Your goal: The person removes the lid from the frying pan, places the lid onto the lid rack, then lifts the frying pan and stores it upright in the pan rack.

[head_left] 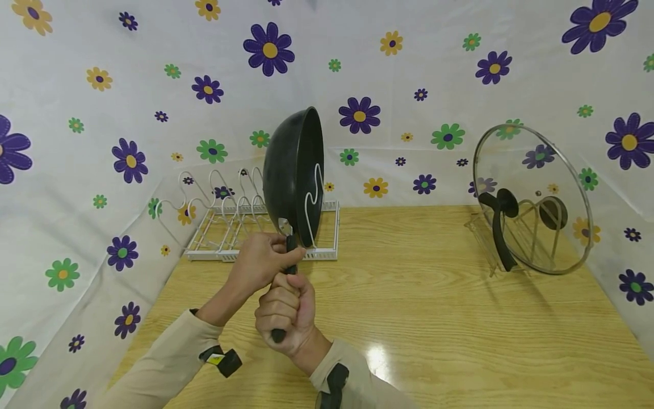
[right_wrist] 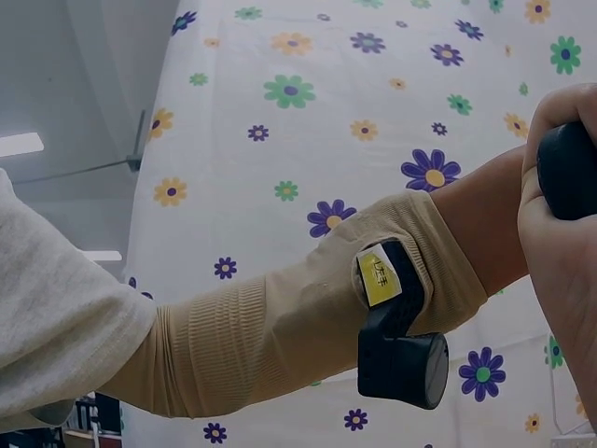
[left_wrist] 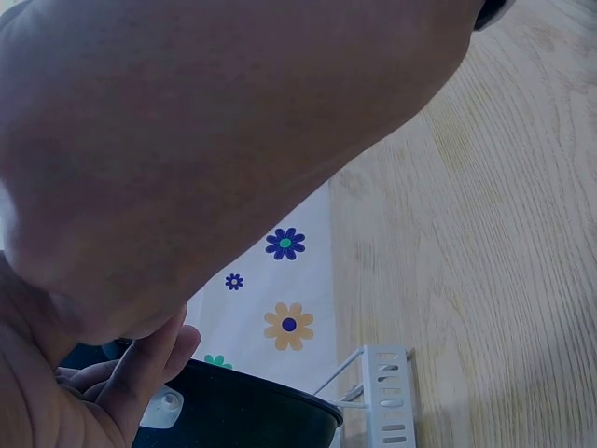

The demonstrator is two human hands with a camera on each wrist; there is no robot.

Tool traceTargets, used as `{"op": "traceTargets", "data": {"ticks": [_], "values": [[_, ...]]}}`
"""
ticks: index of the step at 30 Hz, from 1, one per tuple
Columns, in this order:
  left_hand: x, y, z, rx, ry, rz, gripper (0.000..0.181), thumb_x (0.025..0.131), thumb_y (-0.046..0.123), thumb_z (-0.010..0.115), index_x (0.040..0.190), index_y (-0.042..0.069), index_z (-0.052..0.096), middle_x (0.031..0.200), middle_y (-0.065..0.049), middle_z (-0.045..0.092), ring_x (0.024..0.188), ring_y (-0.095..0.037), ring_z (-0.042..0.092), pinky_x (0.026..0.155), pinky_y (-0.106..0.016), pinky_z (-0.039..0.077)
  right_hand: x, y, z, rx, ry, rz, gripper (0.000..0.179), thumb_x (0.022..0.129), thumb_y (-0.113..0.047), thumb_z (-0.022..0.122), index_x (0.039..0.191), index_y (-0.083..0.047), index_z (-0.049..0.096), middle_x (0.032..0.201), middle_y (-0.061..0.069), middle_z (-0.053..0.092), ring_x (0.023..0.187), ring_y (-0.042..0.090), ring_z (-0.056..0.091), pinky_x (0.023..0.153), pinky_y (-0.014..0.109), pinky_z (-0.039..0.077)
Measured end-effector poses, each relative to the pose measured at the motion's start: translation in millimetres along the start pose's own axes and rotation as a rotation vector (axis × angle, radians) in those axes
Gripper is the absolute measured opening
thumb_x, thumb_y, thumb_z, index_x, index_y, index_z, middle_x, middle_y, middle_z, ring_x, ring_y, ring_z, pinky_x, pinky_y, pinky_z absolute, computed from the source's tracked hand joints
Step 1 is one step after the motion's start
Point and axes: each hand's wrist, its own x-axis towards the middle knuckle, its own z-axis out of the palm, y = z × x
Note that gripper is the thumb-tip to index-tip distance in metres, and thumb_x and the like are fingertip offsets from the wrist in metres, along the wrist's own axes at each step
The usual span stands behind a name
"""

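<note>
A black wok (head_left: 283, 165) stands on its side at the right end of a white wire rack (head_left: 322, 255), its open face turned right. One curved rack wire passes in front of the wok's opening. My right hand (head_left: 286, 312) grips the lower part of the wok's black handle (head_left: 278, 336), with the handle's end showing below the fist. Just above it, my left hand (head_left: 260, 261) holds the handle near the metal joint, thumb on the near side. In the left wrist view, the fingers lie beside the wok's bracket (left_wrist: 164, 407). The right wrist view shows the handle's end (right_wrist: 569, 173).
At the right, a glass lid (head_left: 533, 162) with a steel rim and black handle leans upright in a small stand (head_left: 482, 241). Both stand on a wood-grain table (head_left: 409, 295). Flower-patterned sheeting (head_left: 327, 85) rises behind and beside the table.
</note>
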Motion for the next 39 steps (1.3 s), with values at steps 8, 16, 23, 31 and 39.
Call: {"op": "traceTargets", "data": {"ticks": [8,16,23,31,39], "values": [[-0.4,-1.8,1.7,0.001,0.002,0.015,0.043,0.092,0.026,0.075,0.062,0.015,0.046,0.054,0.006,0.033,0.047,-0.012,0.031,0.047,-0.023,0.025,-1.9,1.2,-0.2,0.010,0.001,-0.007,0.048,0.101,-0.014,0.055,0.058,-0.019,0.033,0.046,-0.009,0.029,0.037,0.003,0.025,0.041,0.016,0.022],[-0.9,-2.0,2.8,0.012,0.001,0.006,0.041,0.092,0.028,0.074,0.063,0.014,0.049,0.054,0.006,0.034,0.047,-0.012,0.031,0.046,-0.023,0.026,-3.0,0.4,-0.6,0.011,0.007,-0.008,0.048,0.101,-0.015,0.055,0.059,-0.019,0.033,0.046,-0.009,0.029,0.037,0.003,0.024,0.040,0.016,0.022],[-0.7,-2.4,4.4,0.022,0.014,0.020,0.042,0.091,0.028,0.075,0.062,0.014,0.049,0.055,0.006,0.034,0.047,-0.012,0.032,0.046,-0.023,0.026,-4.1,-0.6,-1.2,0.006,0.018,-0.011,0.047,0.101,-0.015,0.055,0.059,-0.020,0.033,0.046,-0.009,0.029,0.037,0.002,0.024,0.040,0.016,0.022],[-2.2,-4.8,7.6,0.021,0.020,-0.002,0.038,0.090,0.028,0.076,0.063,0.013,0.054,0.053,0.006,0.037,0.047,-0.013,0.036,0.046,-0.024,0.028,-7.1,0.7,-3.5,0.032,0.011,-0.022,0.047,0.100,-0.014,0.054,0.058,-0.019,0.033,0.045,-0.009,0.030,0.037,0.002,0.024,0.040,0.015,0.022],[-2.3,-6.6,8.6,0.017,0.018,-0.004,0.037,0.090,0.029,0.076,0.063,0.012,0.057,0.053,0.006,0.037,0.047,-0.014,0.037,0.046,-0.024,0.029,-7.5,0.8,-4.0,0.028,0.003,-0.024,0.047,0.100,-0.014,0.054,0.058,-0.019,0.033,0.045,-0.009,0.030,0.037,0.002,0.024,0.041,0.015,0.022]]}}
